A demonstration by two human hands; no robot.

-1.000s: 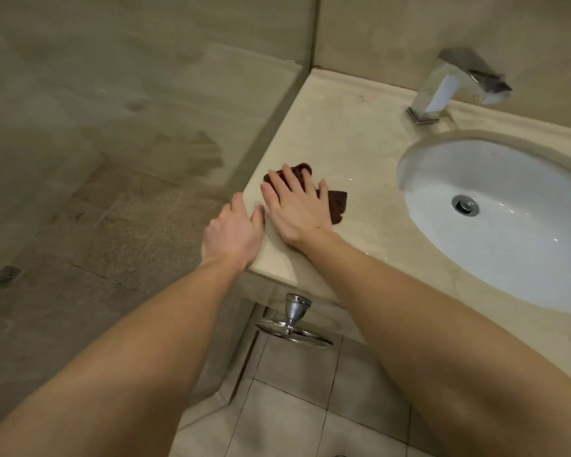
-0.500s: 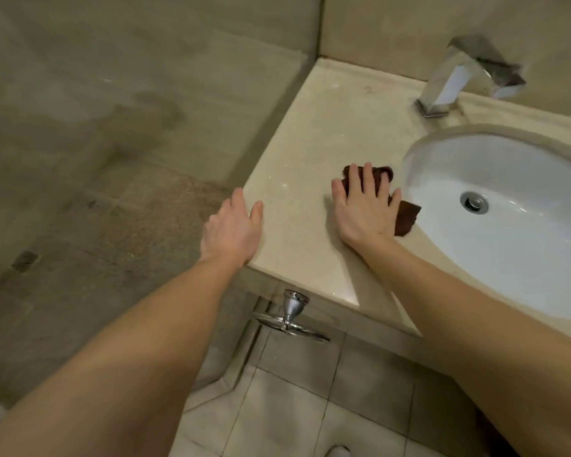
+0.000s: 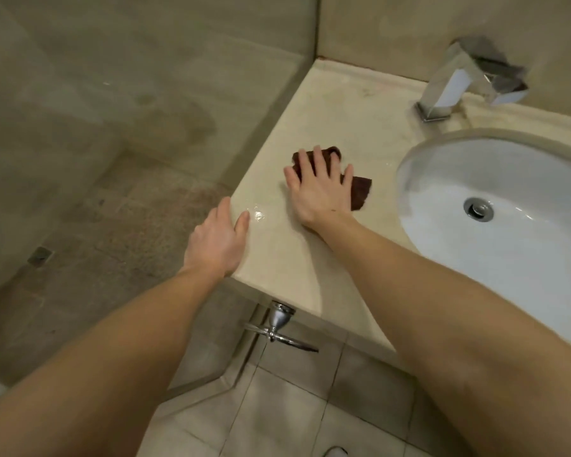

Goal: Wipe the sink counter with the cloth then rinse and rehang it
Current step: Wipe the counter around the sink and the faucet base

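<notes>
A dark brown cloth (image 3: 360,191) lies flat on the beige stone counter (image 3: 343,110), left of the white oval sink (image 3: 508,232). My right hand (image 3: 320,188) presses down on the cloth with straight, spread fingers, so most of the cloth is hidden beneath it. My left hand (image 3: 216,240) rests on the counter's left front corner, thumb on top and the fingers over the side edge. A wet sheen shows on the counter between the two hands.
A chrome faucet (image 3: 459,84) stands at the back of the counter behind the sink. A chrome towel ring (image 3: 279,328) hangs below the counter's front edge. A glass shower panel borders the counter on the left, with tiled floor below.
My right hand slid the cloth right, toward the sink, then back left toward the middle of the counter. My left hand stayed on the counter's corner.
</notes>
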